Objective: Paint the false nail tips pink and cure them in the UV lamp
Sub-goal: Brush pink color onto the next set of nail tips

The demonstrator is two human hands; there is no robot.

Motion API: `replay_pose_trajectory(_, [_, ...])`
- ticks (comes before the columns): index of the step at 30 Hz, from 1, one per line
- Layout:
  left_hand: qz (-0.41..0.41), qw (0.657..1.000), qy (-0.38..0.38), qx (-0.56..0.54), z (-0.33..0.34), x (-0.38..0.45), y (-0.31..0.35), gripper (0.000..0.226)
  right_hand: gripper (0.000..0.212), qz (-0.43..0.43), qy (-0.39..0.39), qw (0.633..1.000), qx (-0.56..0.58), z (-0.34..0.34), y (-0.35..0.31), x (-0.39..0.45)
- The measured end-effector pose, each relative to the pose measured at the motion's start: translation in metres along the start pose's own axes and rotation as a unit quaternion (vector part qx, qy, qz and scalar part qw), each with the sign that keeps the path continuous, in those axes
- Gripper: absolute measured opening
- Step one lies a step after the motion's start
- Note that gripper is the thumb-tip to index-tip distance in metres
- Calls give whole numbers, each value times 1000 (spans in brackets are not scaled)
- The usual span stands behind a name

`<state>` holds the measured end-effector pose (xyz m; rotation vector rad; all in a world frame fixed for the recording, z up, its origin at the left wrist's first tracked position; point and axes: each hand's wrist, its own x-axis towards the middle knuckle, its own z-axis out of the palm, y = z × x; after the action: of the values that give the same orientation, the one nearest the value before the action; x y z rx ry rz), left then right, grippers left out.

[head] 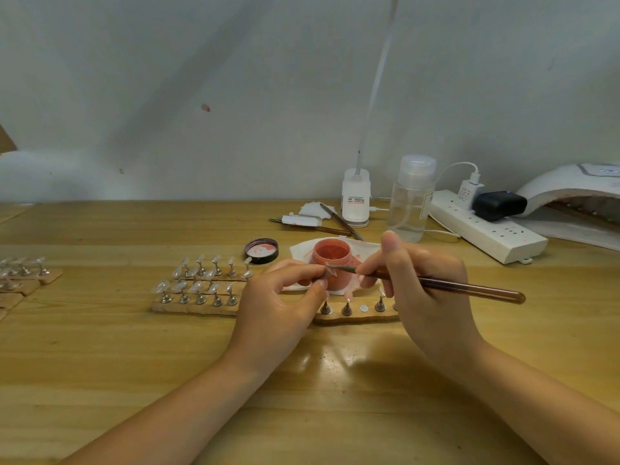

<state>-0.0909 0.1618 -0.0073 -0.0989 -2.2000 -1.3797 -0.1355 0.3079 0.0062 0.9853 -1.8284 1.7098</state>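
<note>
My left hand (pixel 278 297) pinches a small stand with a clear nail tip (pixel 329 270) just in front of the open pot of pink gel (pixel 333 260). My right hand (pixel 416 280) holds a brown brush (pixel 469 286) like a pen, and its bristles touch that tip. A wooden strip (pixel 355 317) under my hands carries three metal stands and a bare round magnet. To the left, two wooden strips (pixel 194 308) hold several unpainted clear tips (pixel 198 286). The white UV lamp (pixel 570 189) stands at the far right.
The pot's lid (pixel 261 250) lies left of the pot, on the table. Behind are tweezers and brushes (pixel 322 224), a white lamp base (pixel 356 199), a clear bottle (pixel 411 199) and a power strip (pixel 486 226) with plugs. More tip stands (pixel 23 270) sit at the left edge.
</note>
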Motion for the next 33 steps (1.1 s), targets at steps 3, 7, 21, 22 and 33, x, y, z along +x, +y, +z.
replay_pose_trajectory(3, [0, 1000, 2, -3, 0, 0, 0, 22, 41, 13, 20, 999, 21, -3, 1, -2])
replay_pose_trajectory(7, [5, 1000, -1, -3, 0, 0, -1, 22, 40, 9, 35, 999, 33, -3, 0, 0])
replay_pose_trajectory(21, [4, 1000, -7, -8, 0, 0, -1, 21, 40, 18, 34, 998, 49, -3, -1, -1])
replay_pose_trajectory(22, [6, 1000, -7, -10, 0, 0, -1, 21, 37, 13, 32, 998, 44, -2, -2, 0])
replay_pose_trajectory(33, [16, 1000, 10, -12, 1, 1, -4, 21, 45, 62, 41, 996, 58, -6, -2, -2])
